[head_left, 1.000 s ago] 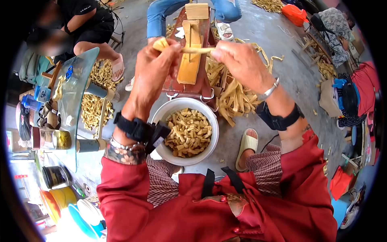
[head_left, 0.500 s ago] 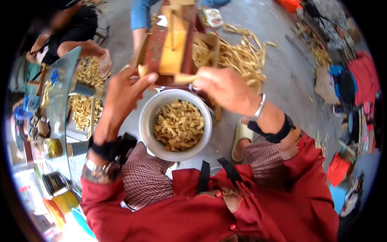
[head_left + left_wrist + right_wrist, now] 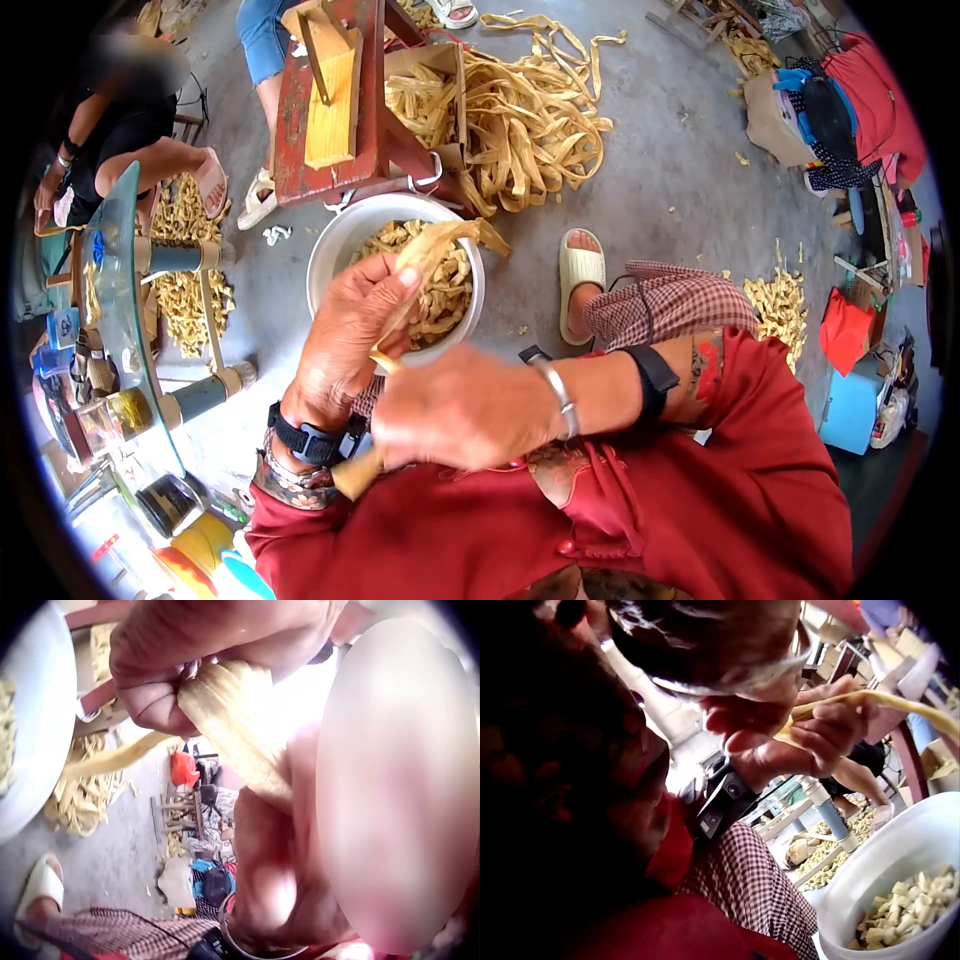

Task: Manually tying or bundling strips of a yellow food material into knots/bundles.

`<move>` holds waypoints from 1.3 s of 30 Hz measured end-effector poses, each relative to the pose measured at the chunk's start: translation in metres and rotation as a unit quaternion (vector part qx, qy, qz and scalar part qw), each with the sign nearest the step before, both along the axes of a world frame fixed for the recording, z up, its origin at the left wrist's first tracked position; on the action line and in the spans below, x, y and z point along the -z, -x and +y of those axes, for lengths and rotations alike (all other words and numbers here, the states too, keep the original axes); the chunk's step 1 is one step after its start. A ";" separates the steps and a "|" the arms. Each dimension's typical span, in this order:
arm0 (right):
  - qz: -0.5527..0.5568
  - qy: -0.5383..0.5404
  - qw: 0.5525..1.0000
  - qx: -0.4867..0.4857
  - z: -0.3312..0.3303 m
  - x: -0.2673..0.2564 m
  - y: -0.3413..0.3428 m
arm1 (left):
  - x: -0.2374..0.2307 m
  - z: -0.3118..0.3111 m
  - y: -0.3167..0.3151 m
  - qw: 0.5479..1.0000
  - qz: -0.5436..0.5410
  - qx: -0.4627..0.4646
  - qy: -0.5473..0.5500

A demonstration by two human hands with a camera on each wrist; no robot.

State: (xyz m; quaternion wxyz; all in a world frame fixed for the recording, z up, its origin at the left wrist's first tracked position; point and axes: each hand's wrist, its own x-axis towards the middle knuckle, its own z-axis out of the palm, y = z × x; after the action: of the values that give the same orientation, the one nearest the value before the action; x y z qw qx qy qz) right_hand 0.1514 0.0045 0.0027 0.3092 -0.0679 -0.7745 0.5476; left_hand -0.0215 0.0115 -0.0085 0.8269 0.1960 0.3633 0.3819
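Note:
In the head view my left hand (image 3: 350, 320) pinches a long, flat, pale-yellow strip (image 3: 430, 250) between thumb and fingers, over the near left side of a pale basin (image 3: 475, 300). One end of the strip droops past the basin's right rim. My right hand (image 3: 475, 405), blurred, is closer to my body and grips the strip; a broad tail of it sticks out below the fist. The left wrist view shows the strip (image 3: 240, 735) stretched between both hands. Short yellow pieces (image 3: 907, 907) lie in the basin in the right wrist view.
Behind the basin stands a red bench (image 3: 300, 185) with a yellow wooden block (image 3: 330, 120) and an upright bar on it. Long strips (image 3: 530, 120) heap on the floor beside it. A glass-topped table (image 3: 130, 260) is at left, near a seated person (image 3: 140, 160).
My hands have come back from near the bench toward my body. The right hand has crossed left and down, below the left hand. The view has shifted, with the bench now farther left.

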 end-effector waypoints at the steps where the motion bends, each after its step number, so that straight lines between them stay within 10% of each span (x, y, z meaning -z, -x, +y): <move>1: 0.038 -0.055 0.993 0.102 0.006 0.007 0.001 | -0.012 -0.002 -0.008 0.995 0.096 -0.027 -0.025; 5: 0.117 -0.109 0.940 0.300 0.046 0.024 0.004 | -0.021 -0.007 -0.009 0.947 0.280 -0.063 -0.146; 9: 0.066 0.152 0.935 0.313 0.043 0.033 0.014 | -0.033 -0.014 -0.009 0.893 0.418 -0.028 -0.166; 13: 0.011 0.172 0.949 0.264 0.043 0.025 0.014 | -0.038 -0.005 -0.013 0.504 0.665 -0.066 -0.547; 16: -0.039 0.186 0.968 0.166 0.059 0.018 0.005 | -0.036 -0.008 -0.023 0.448 0.675 -0.111 -0.576; 21: -0.075 0.151 0.974 0.149 0.063 0.022 0.002 | -0.029 -0.009 -0.015 0.490 0.662 -0.047 -0.565; 24: -0.060 0.100 0.979 0.167 0.058 0.023 -0.003 | -0.028 -0.020 -0.015 0.821 0.469 -0.130 -0.297; 26: -0.045 0.100 0.985 0.131 0.059 0.014 -0.010 | -0.035 -0.018 -0.020 0.917 0.279 -0.174 -0.226; 33: 0.048 0.057 0.990 0.116 0.061 0.018 -0.013 | -0.034 -0.021 -0.013 0.959 0.062 -0.099 -0.258; 36: 0.069 0.123 0.980 0.137 0.059 0.022 -0.016 | -0.044 -0.025 -0.031 0.909 0.235 -0.105 -0.327; 39: 0.008 0.198 0.972 0.122 0.053 0.023 -0.019 | -0.034 -0.016 -0.035 0.766 0.474 -0.063 -0.430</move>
State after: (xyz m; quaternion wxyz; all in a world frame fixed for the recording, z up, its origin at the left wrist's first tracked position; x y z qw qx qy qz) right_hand 0.1706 0.0580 -0.0206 0.3601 -0.2179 -0.6339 0.6488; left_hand 0.0136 -0.0043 0.0257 0.3526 0.6637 0.5185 0.4079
